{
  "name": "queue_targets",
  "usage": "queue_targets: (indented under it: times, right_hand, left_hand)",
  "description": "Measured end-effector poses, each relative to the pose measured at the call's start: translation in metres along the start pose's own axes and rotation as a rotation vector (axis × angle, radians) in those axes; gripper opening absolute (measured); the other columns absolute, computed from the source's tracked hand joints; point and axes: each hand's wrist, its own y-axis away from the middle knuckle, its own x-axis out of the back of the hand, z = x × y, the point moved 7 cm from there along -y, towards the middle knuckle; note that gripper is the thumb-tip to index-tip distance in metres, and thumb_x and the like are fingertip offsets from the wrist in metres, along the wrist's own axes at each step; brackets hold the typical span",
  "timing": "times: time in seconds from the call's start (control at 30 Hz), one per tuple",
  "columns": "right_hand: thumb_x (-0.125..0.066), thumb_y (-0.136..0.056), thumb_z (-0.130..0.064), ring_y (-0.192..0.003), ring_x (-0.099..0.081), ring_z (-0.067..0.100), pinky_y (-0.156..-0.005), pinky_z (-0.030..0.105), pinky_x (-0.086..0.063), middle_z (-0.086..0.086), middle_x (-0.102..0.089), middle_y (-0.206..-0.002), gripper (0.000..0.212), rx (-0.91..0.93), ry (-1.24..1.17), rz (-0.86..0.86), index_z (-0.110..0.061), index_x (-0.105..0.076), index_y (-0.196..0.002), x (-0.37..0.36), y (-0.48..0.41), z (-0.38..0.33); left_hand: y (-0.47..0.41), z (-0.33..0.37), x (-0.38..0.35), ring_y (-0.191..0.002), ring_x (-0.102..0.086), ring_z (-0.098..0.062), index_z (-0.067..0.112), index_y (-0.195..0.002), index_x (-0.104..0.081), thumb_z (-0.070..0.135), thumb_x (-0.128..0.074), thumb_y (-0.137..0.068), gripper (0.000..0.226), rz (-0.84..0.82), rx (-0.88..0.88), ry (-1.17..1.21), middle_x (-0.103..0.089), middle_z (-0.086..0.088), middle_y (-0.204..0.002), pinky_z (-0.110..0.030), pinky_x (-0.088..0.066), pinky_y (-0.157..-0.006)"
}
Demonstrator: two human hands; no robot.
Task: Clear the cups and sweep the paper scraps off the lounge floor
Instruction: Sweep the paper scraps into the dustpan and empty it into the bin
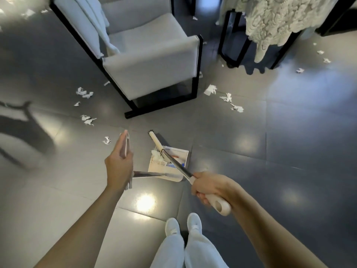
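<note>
My right hand (207, 187) grips the cream handle of a broom (174, 163), whose metal pole runs down to a cream head beside a dustpan. My left hand (119, 165) holds the pale bar-shaped grip at the end of the dustpan's metal pole. The white dustpan (173, 154) stands on the floor in front of my feet with a wad of white paper in it. Torn paper scraps (87, 119) lie on the grey tiles to the left of the armchair, and more paper scraps (227, 97) lie to its right. No cups are in view.
A grey armchair (150, 64) on a black frame stands straight ahead with a pale cloth over its arm. To its right is a black-framed side table (229, 45) draped with lace. Further scraps dot the far right and top left floor. My white shoes (183, 225) are below.
</note>
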Motion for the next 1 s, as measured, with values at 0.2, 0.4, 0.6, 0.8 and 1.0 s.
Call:
queue_targets:
  times: [0.2,0.4,0.6,0.8,1.0]
  right_hand:
    - [-0.054,-0.088,-0.011,-0.037,-0.047,0.011,-0.044,0.022,-0.043,-0.001,-0.052,-0.047,0.028,0.133,0.170,-0.015,-0.014,-0.053,-0.116,-0.013,-0.005,-0.096]
    - [-0.051,-0.090,-0.007,-0.037,-0.043,0.008,-0.038,0.020,-0.040,0.002,-0.050,-0.054,0.037,0.302,0.230,-0.079,-0.022,-0.049,-0.124,-0.051,-0.011,-0.225]
    - [-0.053,-0.089,-0.007,-0.034,-0.041,0.007,-0.037,0.018,-0.038,-0.003,-0.048,-0.042,0.035,0.396,0.244,-0.138,-0.031,-0.045,-0.112,-0.106,-0.052,-0.370]
    - [-0.049,-0.091,-0.001,-0.031,-0.036,0.005,-0.035,0.015,-0.034,-0.004,-0.042,-0.038,0.032,0.410,0.125,-0.178,-0.031,-0.052,-0.103,-0.166,-0.090,-0.524]
    - [-0.050,-0.092,-0.001,-0.028,-0.036,0.006,-0.033,0.013,-0.033,-0.002,-0.042,-0.037,0.054,0.394,0.069,-0.148,-0.033,-0.039,-0.135,-0.191,-0.134,-0.665]
  left_hand:
    - [-0.024,0.029,0.088,-0.127,-0.049,-0.033,0.071,-0.116,-0.046,0.006,-0.056,-0.093,0.070,0.200,-0.042,0.111,-0.051,0.034,-0.129,-0.060,-0.042,-0.100]
    - [-0.079,0.049,0.196,-0.120,-0.053,-0.036,0.061,-0.124,-0.042,0.006,-0.053,-0.091,0.066,0.424,-0.125,0.048,-0.057,0.008,-0.135,-0.051,-0.047,-0.099]
    - [-0.178,0.051,0.308,-0.114,-0.035,0.030,0.025,-0.141,-0.047,-0.005,-0.051,-0.089,0.060,0.517,-0.251,0.043,-0.042,0.034,-0.127,0.005,-0.024,-0.095]
    - [-0.306,0.049,0.409,-0.120,-0.030,0.022,0.027,-0.143,-0.045,-0.006,-0.050,-0.088,0.064,0.500,-0.322,-0.069,-0.039,0.029,-0.134,0.004,-0.020,-0.098]
    - [-0.447,0.041,0.473,-0.133,-0.034,0.007,0.030,-0.143,-0.043,-0.007,-0.049,-0.091,0.064,0.426,-0.335,0.010,-0.042,0.021,-0.139,-0.012,-0.027,-0.109]
